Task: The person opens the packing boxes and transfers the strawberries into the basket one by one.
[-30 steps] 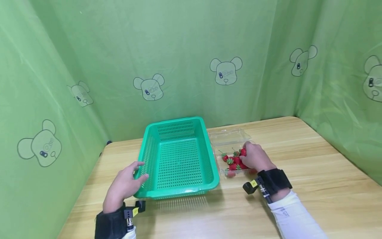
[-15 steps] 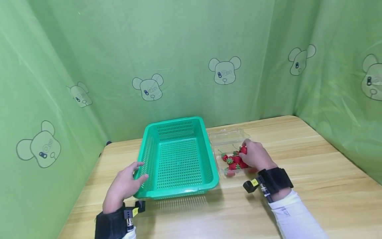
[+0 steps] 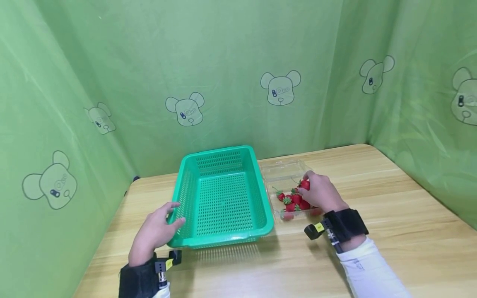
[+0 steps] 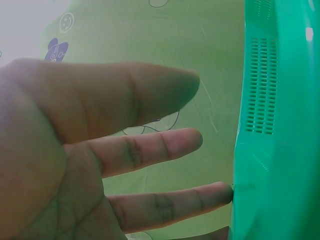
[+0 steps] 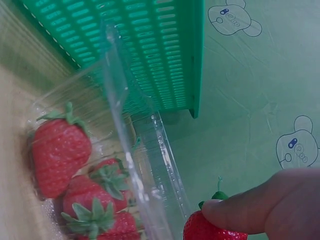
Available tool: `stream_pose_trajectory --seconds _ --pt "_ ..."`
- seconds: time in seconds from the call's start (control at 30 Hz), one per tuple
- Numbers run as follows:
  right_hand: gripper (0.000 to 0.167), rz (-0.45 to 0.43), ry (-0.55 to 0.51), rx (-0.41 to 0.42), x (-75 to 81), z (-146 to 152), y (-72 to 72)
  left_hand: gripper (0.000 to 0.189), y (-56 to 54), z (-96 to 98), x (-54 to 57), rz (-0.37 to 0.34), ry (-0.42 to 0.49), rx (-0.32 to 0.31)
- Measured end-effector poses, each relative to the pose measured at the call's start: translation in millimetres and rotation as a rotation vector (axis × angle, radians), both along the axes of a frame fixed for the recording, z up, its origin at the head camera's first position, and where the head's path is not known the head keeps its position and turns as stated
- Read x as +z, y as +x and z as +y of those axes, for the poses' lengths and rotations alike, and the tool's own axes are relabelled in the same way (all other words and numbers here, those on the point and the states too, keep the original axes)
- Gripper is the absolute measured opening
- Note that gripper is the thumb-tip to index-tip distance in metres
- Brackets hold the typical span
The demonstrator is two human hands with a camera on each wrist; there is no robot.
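A green perforated basket stands at the middle of the table, its inside bare. My left hand is at its near left corner; in the left wrist view the fingers are straight, one tip right at the basket's wall. At the right, a clear plastic clamshell box lies with its lid folded back and several strawberries inside. My right hand pinches one red strawberry with green leaves and a stem, just above the others. The thumb covers part of it.
The wooden table extends right and in front of the basket. A green curtain with bear faces stands behind and at both sides. The clamshell box sits close against the basket's right side.
My right hand has risen a little and shifted slightly right with the strawberry, showing more of the berries below. The left hand and basket stay put.
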State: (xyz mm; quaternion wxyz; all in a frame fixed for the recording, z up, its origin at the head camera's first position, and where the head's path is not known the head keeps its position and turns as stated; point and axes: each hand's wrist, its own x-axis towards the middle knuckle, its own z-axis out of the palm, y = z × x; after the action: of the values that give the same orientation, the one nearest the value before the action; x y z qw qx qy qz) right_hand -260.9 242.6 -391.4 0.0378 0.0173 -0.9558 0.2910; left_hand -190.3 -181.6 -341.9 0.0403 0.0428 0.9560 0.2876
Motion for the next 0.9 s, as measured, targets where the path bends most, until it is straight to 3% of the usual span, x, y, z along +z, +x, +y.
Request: stream_pose_trajectory --seconds 0.9 --pt "0.039 0.086 -0.025 0.015 16.7 -6 8.0 0.052 -1.3 -1.5 0.0 0.023 0.007 0.001"
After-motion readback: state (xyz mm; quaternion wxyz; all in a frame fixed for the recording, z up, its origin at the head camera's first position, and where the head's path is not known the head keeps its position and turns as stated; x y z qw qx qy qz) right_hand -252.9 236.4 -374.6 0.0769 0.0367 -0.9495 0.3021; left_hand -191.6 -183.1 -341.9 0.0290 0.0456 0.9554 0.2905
